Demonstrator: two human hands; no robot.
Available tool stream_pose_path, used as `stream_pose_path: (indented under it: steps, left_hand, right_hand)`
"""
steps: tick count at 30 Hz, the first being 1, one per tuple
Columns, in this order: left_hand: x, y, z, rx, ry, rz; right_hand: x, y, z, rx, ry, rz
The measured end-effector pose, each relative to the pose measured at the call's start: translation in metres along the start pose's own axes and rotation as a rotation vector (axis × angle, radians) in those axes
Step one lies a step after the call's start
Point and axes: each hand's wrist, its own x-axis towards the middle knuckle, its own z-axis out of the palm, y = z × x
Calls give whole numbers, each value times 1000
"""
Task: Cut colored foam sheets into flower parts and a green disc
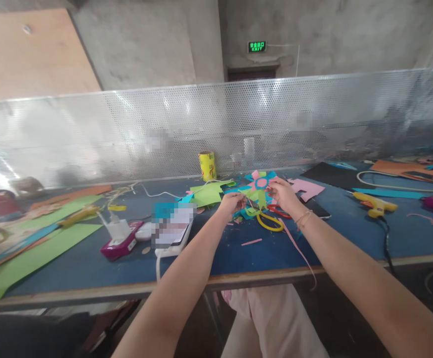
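Observation:
My left hand [234, 203] is closed in a pinch above the desk, with thin green and pink scraps about its fingertips; what it holds is too small to make out. My right hand [281, 194] pinches the edge of a flower-like cutout [262, 183] with a blue ring and pink and green petals. Under and between the hands lies a heap of blue, green and pink scraps. Scissors with yellow and red handles [270, 223] rest just below the fingers. A long pink strip [298, 247] trails from there over the desk's front edge.
A phone [173, 228] lies on a white power block left of my forearm, beside a purple power strip [117, 243]. Yellow glue guns [376, 204] lie at both sides. A yellow roll [208, 166] stands by the perforated metal screen [186, 134]. Coloured sheets and white cables spread across the desk.

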Motion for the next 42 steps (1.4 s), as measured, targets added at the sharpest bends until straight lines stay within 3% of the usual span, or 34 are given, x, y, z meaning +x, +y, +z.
stream_pose_path:
  steps: [6,18,42]
  left_hand:
    - [-2,1,-1,27,-10,20]
    - [-4,2,-1,24,-58,6]
    - [-1,1,-1,82,-45,9]
  right_hand:
    - [0,-2,0,59,48,5]
    - [2,2,-1,66,-31,27]
    - [0,2,0,67,-61,101]
